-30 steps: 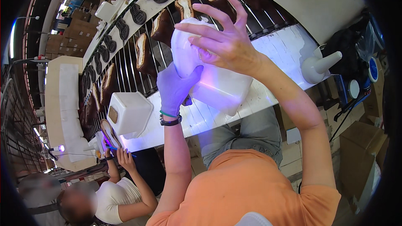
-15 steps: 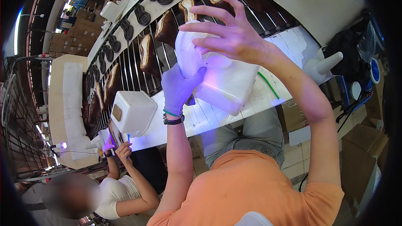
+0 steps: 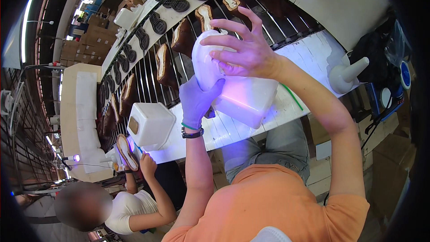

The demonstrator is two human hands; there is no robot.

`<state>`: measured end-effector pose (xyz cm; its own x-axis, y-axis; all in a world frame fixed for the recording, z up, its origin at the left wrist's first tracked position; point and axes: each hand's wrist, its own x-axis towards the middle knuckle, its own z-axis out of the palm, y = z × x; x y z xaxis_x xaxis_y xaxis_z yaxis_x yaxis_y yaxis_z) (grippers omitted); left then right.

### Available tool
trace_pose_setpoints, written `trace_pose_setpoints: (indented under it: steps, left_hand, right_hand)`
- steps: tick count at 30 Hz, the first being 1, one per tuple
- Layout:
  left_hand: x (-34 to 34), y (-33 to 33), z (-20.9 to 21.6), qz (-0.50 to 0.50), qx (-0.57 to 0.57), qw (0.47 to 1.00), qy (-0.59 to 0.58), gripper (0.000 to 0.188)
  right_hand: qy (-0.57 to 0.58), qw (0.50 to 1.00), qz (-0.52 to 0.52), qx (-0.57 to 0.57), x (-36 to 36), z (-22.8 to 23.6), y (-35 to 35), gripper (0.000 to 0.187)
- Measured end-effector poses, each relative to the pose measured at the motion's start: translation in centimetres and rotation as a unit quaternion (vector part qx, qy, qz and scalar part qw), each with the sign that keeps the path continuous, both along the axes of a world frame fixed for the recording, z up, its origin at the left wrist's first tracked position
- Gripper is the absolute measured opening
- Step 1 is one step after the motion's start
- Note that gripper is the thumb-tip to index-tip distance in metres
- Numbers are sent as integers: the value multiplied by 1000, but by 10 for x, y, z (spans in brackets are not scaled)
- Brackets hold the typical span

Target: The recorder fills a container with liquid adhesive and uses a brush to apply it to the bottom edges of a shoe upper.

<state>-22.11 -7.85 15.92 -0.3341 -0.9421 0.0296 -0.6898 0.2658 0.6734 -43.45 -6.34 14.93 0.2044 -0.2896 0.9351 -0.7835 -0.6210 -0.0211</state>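
Note:
A rounded, elongated white piece, glaring under purplish light, is held over the bench; its exact kind is hard to make out. My gloved left hand is closed around its lower end, thumb on the near side. Bare and with fingers spread and bent, my right hand reaches over the piece's right side, the fingertips at its surface. Whether they press on it cannot be told. Just below my hands lies a white plastic container, partly covered by them.
Brown shoe uppers lie on a barred rack beyond the bench, with black soles along its far side. Another white container stands at left, near a co-worker's hand. At right are a white spouted bottle and a green strip.
The whole view has shifted slightly right and down. My right fingers have moved a little over the white piece, while my left hand keeps its hold. The co-worker now holds a shoe upper up.

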Motion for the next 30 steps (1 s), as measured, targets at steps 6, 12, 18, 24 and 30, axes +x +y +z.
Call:
trace_pose_setpoints:
  steps: [6, 12, 18, 24, 30]
  left_hand:
    - [-4, -1, 3, 1, -3, 1000, -10, 52]
    - [-9, -2, 6, -6, -20, 1000, -22, 53]
    - [-3, 2, 6, -4, 0, 1000, 2, 55]
    - [8, 5, -5, 2, -7, 1000, 16, 54]
    - [6, 6, -3, -1, -24, 999, 31, 54]
  right_hand:
    - [-36, 999, -30, -2, 7, -5, 1, 18]
    - [-58, 996, -51, 38, 6, -6, 5, 17]
    - [-76, 987, -2, 144, -8, 7, 19, 20]
    - [-21, 998, 8, 51, -1, 4, 9, 19]
    - [4, 1000, -13, -18, 5, -1, 5, 18]
